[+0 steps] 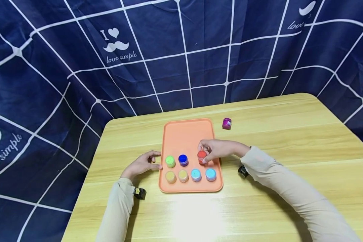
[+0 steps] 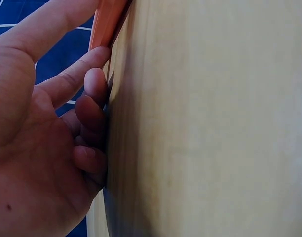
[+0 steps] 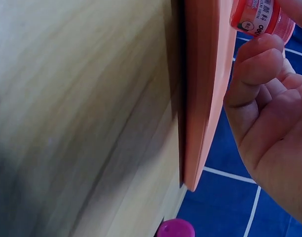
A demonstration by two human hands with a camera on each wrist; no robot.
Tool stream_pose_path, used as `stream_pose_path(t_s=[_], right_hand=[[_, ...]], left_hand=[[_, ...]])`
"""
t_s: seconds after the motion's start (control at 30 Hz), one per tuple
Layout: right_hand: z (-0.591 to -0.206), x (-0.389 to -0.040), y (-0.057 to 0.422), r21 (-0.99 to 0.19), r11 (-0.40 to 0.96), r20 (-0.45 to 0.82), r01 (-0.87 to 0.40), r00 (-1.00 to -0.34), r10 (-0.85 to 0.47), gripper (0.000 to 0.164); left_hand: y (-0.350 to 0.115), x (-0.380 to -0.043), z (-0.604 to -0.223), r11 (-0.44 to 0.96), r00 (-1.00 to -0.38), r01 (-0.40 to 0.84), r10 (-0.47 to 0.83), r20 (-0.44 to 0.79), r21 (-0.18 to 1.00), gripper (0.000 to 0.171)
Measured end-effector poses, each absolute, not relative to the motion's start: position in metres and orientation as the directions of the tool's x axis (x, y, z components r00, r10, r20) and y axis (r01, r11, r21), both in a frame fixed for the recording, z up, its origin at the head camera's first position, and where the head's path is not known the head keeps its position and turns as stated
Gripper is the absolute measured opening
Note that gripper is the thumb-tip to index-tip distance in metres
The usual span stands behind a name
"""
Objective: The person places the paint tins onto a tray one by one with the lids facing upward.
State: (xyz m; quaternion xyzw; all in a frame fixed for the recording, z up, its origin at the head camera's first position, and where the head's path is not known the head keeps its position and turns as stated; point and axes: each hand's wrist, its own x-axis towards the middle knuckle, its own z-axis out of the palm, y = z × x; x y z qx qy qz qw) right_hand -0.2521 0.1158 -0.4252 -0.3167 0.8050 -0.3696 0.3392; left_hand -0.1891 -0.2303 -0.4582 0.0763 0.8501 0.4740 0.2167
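Note:
My right hand (image 1: 215,150) pinches a small red paint jar (image 1: 201,156) over the right part of the orange tray (image 1: 187,134). In the right wrist view that red jar (image 3: 259,17) shows a printed label, with thumb and fingers around it. At the tray's left edge is my left hand (image 1: 143,164), its thumb and a fingertip touching the rim and the other fingers loosely bent. Left of the red jar on the tray stand a green jar (image 1: 170,161) and a dark blue jar (image 1: 183,160).
A front row on the tray holds two yellowish jars (image 1: 170,177) and two light blue jars (image 1: 196,175). Beyond the tray's far right side, a purple jar (image 1: 227,123) is on the wooden table (image 1: 278,134). A dark blue curtain (image 1: 157,43) hangs behind the table.

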Motion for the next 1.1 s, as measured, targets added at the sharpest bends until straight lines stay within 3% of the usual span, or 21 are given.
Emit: stream_pose_path(t_s=[0.47,1.1], right_hand=[[-0.431,-0.246,0.103,-0.789,0.509,-0.293,-0.343,-0.518,-0.803,0.033],[-0.429,-0.248,0.11,-0.81,0.512,-0.295,-0.285,-0.557,-0.777,0.025]], left_hand=[[-0.228,-0.188,-0.456,0.525,-0.892,-0.077,0.343,-0.294,0.847,0.056],[-0.228,-0.187,-0.456,0.523,-0.893,-0.071,0.346,-0.287,0.85,0.056]])
